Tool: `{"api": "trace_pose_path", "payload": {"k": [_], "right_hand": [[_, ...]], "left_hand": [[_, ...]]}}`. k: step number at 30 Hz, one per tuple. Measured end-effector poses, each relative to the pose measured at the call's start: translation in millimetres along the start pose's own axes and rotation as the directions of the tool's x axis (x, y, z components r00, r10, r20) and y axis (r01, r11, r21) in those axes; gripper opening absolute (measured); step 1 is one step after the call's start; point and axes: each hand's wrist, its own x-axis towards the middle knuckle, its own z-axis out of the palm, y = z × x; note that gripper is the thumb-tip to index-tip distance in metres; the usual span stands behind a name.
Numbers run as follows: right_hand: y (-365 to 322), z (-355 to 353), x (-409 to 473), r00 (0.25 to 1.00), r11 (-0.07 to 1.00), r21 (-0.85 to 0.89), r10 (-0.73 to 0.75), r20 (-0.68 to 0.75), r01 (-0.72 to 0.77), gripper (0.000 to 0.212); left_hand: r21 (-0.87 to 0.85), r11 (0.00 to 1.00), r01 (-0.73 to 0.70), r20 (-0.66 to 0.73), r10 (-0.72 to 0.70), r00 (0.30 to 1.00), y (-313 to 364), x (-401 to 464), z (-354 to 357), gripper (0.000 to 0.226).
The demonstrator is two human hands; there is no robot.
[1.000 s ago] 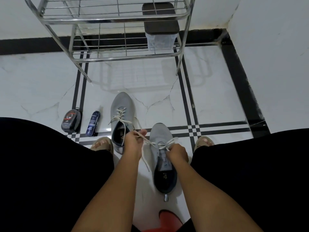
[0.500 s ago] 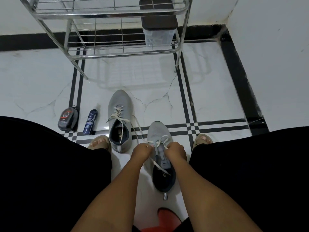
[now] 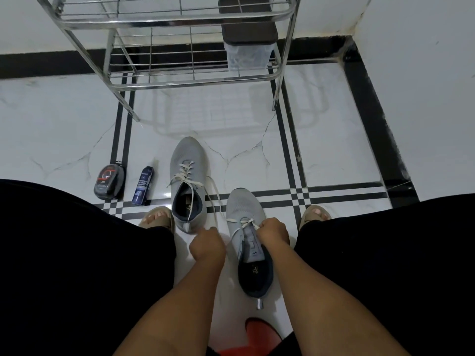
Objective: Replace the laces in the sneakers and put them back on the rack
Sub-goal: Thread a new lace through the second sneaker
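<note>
Two grey sneakers stand on the white floor between my feet. The left sneaker (image 3: 188, 181) is laced, with loose white lace ends trailing to its right. The right sneaker (image 3: 246, 227) is nearer me and its white lace (image 3: 243, 222) crosses only the lowest eyelets. My right hand (image 3: 273, 232) pinches that lace at the sneaker's tongue. My left hand (image 3: 207, 244) is closed just left of this sneaker, seemingly on the lace's other end, which is hidden in the fist. The steel shoe rack (image 3: 180, 80) stands beyond the sneakers.
A dark shoe-polish tin (image 3: 110, 182) and a blue spray can (image 3: 143, 185) lie left of the sneakers. A clear box with a dark lid (image 3: 246, 39) sits on the rack's lower shelf. A white wall (image 3: 424, 98) is at the right, a red object (image 3: 259, 335) below.
My left hand has pulled down and towards me, away from the left sneaker. My right hand stays at the right sneaker's tongue. The lace now lies tighter across the shoe.
</note>
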Motion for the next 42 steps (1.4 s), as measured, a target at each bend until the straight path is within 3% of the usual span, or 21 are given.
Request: {"api": "trace_pose_path", "payload": {"k": [3,5,9,16,18,20,22,24,27,29,32,33,35,38,40,42], "right_hand": [[0.2,-0.5,0.2,1.0,1.0,-0.012,-0.002,0.004,0.002,0.02],[0.1,0.7,-0.1,1.0,1.0,-0.017,-0.011,-0.005,0.011,0.019],[0.1,2.4,1.4,1.0,1.0,-0.016,-0.015,-0.014,0.015,0.02],[-1.4,3.1,3.0,1.0,0.999,-0.032,-0.028,0.004,0.028,0.018],[-1.3,3.3,3.1,1.0,0.999,-0.035,-0.03,0.007,0.031,0.016],[-1.7,2.5,2.0,0.999,0.998,-0.049,-0.036,0.012,0.036,0.019],[-1.7,1.8,1.6,0.998,0.996,-0.06,-0.06,0.02,0.061,0.021],[-1.6,0.7,-0.2,0.996,0.994,-0.067,-0.085,0.025,0.087,0.021],[0.8,0.9,1.5,0.995,0.993,-0.077,-0.091,0.039,0.093,0.024],[1.3,1.3,1.7,0.995,0.994,-0.069,-0.085,0.044,0.088,0.028],[-3.1,-2.4,-0.5,0.999,0.998,0.043,-0.046,0.007,0.046,0.042],[-6.8,-5.5,-1.5,0.999,0.991,0.131,-0.021,-0.035,0.025,0.048],[-18.1,-14.9,-2.7,0.992,0.928,0.374,0.048,-0.117,0.0,0.057],[-37.1,-34.2,-2.2,0.996,0.719,0.695,0.054,-0.075,0.013,0.058],[-46.0,-47.4,-6.6,0.999,0.61,0.792,-0.032,0.003,0.017,0.05],[-53.0,-56.0,-14.4,0.991,0.571,0.821,-0.118,0.06,0.018,0.039]], "left_hand": [[0.037,0.981,-0.193,-0.12,0.196,0.973,21.0,-1.4,-0.6,0.031],[-0.026,0.968,-0.248,-0.095,0.245,0.965,29.6,-1.7,-0.5,0.033],[-0.156,0.961,-0.227,-0.043,0.223,0.974,19.9,8.8,4.1,0.022],[-0.385,0.922,-0.038,0.089,0.078,0.993,23.9,15.1,-2.0,0.03],[-0.589,0.803,0.088,0.154,0.004,0.988,24.5,21.0,-3.9,0.033],[-0.807,0.552,0.21,0.238,-0.02,0.971,26.5,25.2,-8.8,0.031],[-0.892,0.311,0.328,0.345,-0.002,0.939,30.3,26.1,-15.2,0.02],[-0.884,0.243,0.399,0.414,0.014,0.91,34.8,24.5,-26.9,0.02],[-0.865,0.253,0.434,0.451,0.009,0.893,37.9,28.4,-33.3,0.023],[-0.877,0.306,0.37,0.395,0.021,0.919,41.2,29.5,-34.0,0.026],[-0.816,0.575,0.057,0.113,0.063,0.992,48.4,34.1,-32.0,0.027],[-0.8,0.6,-0.012,0.063,0.104,0.993,52.3,31.1,-34.7,0.026],[-0.825,0.557,-0.1,0.024,0.211,0.977,59.6,23.0,-43.0,0.025],[-0.849,0.48,-0.22,-0.076,0.301,0.951,64.0,12.5,-56.7,0.023],[-0.863,0.433,-0.26,-0.118,0.329,0.937,61.5,6.6,-65.3,0.019],[-0.872,0.401,-0.282,-0.134,0.359,0.924,57.2,2.7,-71.1,0.019]]}}
